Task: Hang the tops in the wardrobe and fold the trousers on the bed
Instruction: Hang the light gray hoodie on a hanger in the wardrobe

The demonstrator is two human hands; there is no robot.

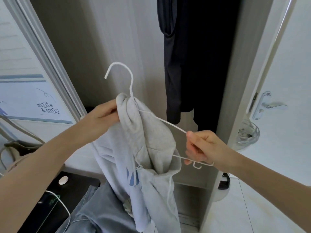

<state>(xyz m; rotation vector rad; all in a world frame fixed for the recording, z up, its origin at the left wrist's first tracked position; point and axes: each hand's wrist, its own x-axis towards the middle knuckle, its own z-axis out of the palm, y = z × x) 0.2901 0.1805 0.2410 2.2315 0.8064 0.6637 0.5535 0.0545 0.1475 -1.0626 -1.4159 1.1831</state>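
A pale grey cotton hooded top (134, 148) with a blue print hangs half-threaded on a thin white wire hanger (133, 91), held up in front of the open wardrobe (117, 39). The left hand (102, 113) grips the fabric at the top's neck, just beside the hanger's hook stem. The right hand (200, 147) pinches the hanger's bare right shoulder and lower bar. A long black garment (190, 64) hangs inside the wardrobe behind them. Grey-blue denim trousers (101, 214) lie below, and a white door (289, 81) with a silver lever handle stands at right.
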